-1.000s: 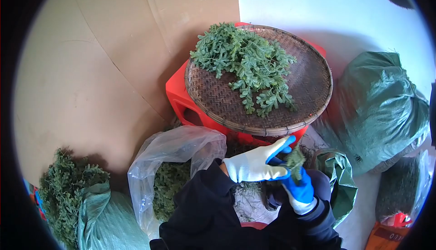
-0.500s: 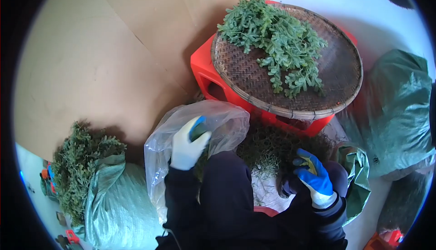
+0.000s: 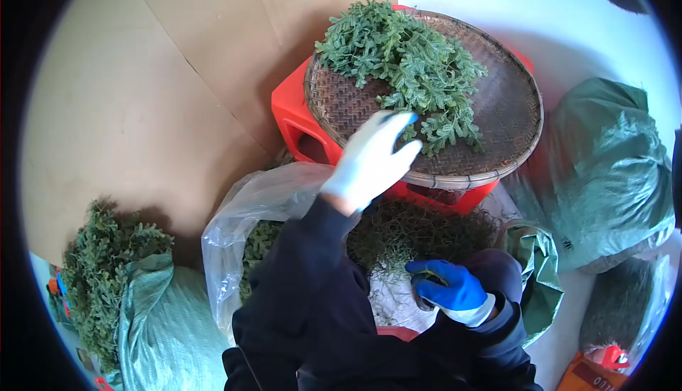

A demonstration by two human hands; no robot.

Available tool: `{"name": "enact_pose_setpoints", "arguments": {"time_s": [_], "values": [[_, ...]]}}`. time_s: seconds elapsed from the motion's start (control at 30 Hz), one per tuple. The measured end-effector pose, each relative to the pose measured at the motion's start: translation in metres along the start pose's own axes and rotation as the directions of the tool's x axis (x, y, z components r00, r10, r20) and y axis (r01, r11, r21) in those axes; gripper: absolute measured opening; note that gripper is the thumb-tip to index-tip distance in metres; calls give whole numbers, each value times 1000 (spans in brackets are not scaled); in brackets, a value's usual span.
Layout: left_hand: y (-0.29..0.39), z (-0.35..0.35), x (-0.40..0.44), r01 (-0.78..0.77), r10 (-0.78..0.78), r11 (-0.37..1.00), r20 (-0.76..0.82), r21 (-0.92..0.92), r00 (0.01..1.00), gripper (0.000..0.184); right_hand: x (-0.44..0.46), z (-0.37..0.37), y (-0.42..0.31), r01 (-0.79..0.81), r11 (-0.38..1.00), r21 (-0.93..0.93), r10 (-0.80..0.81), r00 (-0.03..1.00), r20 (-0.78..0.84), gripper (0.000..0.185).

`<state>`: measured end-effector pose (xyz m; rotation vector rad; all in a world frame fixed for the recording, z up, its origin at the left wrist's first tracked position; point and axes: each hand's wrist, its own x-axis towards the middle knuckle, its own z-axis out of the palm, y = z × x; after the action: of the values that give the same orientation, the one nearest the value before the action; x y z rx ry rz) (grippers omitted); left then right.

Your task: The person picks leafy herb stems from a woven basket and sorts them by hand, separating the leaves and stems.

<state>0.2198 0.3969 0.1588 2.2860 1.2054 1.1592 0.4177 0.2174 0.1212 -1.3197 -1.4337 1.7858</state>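
Observation:
My left hand (image 3: 376,153), in a white glove with blue coating, reaches over the near left rim of a round woven bamboo tray (image 3: 511,117). Its thumb and fingers are apart beside the lower leaves of a heap of green leafy sprigs (image 3: 426,71) on the tray. No held thing shows in it. Near my right knee is my right hand (image 3: 455,293), in a blue and white glove. Its fingers are loosely curled with a gap between them, and I see nothing held there. Below the left forearm, a clear plastic bag (image 3: 224,249) contains green sprigs.
A red plastic stool (image 3: 291,103) supports the tray. Dark thin stems (image 3: 398,231) lie on the floor before it. A stuffed green sack (image 3: 604,171) stands at right, an open green sack (image 3: 543,270) by my knee. Another sack (image 3: 174,327) with sprigs (image 3: 106,277) is at left.
My left hand has moved from above the clear bag up and right to the tray's sprigs. My right hand sits slightly lower and further left. The whole view has shifted a little.

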Motion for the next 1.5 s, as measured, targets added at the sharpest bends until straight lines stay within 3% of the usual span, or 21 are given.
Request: {"name": "enact_pose_setpoints", "arguments": {"time_s": [0.07,0.17,0.23,0.3,0.37,0.5,0.57,0.63,0.73,0.77,0.87,0.9,0.97,1.0,1.03,1.1,1.13,1.23,1.3,1.37,1.5], "values": [[-6,36,39,69,-99,981,160,182,982,47,3,2,1,-33,999,2,33,999,23,31],[-30,105,49,232,-318,890,170,392,933,42,8,2,8,-6,999,-50,7,1000,22,30],[-32,119,40,65,-317,840,390,538,865,43,8,1,14,20,997,-73,-20,1000,11,30],[-51,146,42,114,-263,830,204,546,943,20,6,-1,25,2,999,-53,-2,1000,-4,31],[-47,127,50,102,-145,895,68,433,987,16,9,-4,15,-14,998,-62,14,1000,0,32],[-13,76,74,191,-227,942,105,277,968,25,6,-7,3,17,998,-53,-18,1000,-12,31],[7,47,77,107,-106,956,-20,272,994,23,5,-6,5,42,999,-19,-42,999,-29,28],[18,31,78,33,-33,999,-188,-5,982,20,1,-7,6,101,990,101,-94,993,-72,27],[31,15,62,-99,31,977,-330,-189,944,15,-2,-11,7,238,951,197,-192,955,-227,29],[31,14,54,-59,-44,949,-316,-311,948,16,-3,-14,6,293,934,207,-227,929,-293,30],[23,11,33,43,-213,804,-220,-593,952,20,-6,-28,1,328,887,325,-212,915,-344,36],[21,18,28,8,-349,527,-208,-850,914,21,-5,-30,-1,337,869,363,-202,910,-361,39],[45,7,12,-19,-259,214,-75,-977,963,23,9,-38,-7,446,763,467,-334,892,-307,53],[32,8,5,-48,-52,478,-83,-877,995,23,15,-42,-18,442,671,596,-356,896,-264,56],[54,-11,-1,106,23,580,146,-808,989,18,22,-47,-28,420,564,711,-382,896,-226,59],[61,-11,-7,242,263,635,501,-733,825,12,43,-59,-31,405,495,769,-359,901,-243,64],[57,-2,-12,253,337,648,568,-719,751,13,44,-63,-54,322,581,747,-217,947,-239,60],[56,11,-18,348,430,646,701,-679,569,23,82,-84,-44,335,735,589,-198,938,-286,45],[50,6,-18,421,442,609,728,-672,524,22,80,-84,-46,447,726,522,-295,889,-350,51],[36,0,-13,496,263,635,770,-592,581,20,65,-83,-58,592,646,482,-407,802,-438,53],[22,23,-9,537,-109,401,544,-742,832,45,46,-56,-86,620,636,460,-426,779,-460,59]]}}
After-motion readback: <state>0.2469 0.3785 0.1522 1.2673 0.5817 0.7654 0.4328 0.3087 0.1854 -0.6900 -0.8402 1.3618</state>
